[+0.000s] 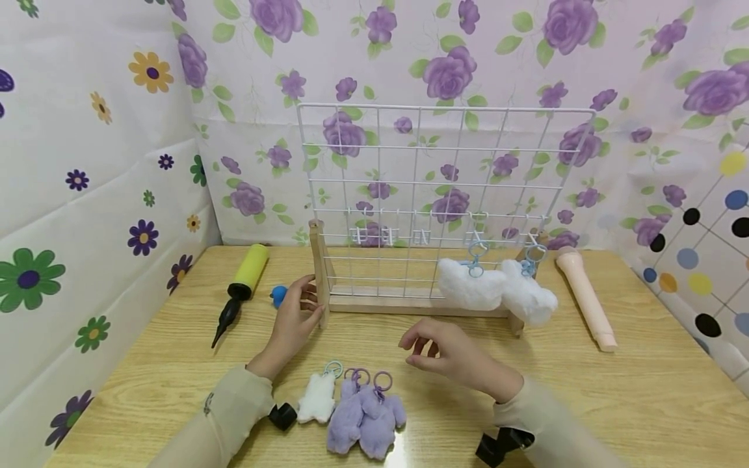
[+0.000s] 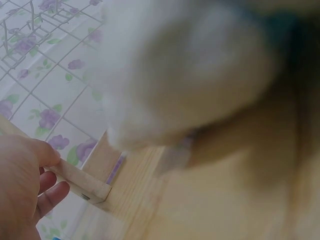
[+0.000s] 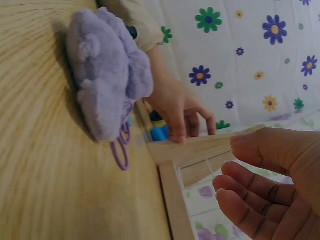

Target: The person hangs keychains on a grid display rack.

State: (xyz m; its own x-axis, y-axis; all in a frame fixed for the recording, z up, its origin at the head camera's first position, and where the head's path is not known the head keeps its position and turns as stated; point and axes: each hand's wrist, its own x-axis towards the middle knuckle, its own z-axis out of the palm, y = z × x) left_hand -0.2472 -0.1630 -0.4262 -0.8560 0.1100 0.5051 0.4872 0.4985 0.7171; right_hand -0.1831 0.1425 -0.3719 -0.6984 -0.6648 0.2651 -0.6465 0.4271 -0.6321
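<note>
From my remote screen, I see the rack (image 1: 380,304) upright on the table (image 1: 655,364) — my left hand (image 1: 295,314) grips its wooden post (image 1: 318,257), my right hand (image 1: 443,349) hovers empty, loosely curved. I judge it light yet stiff — better held by wood than wire grid (image 1: 417,148).

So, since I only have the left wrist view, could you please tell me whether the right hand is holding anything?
Observer: No, the right hand is holding nothing.
Operator: Thank you; does anything hang on the wire grid?
Observer: Yes, two fluffy white toys hang towards its right end, as the head view shows.
Operator: And what lies beside the white plush that looks blurred to me?
Observer: Two purple plush toys lie on its right.
</note>
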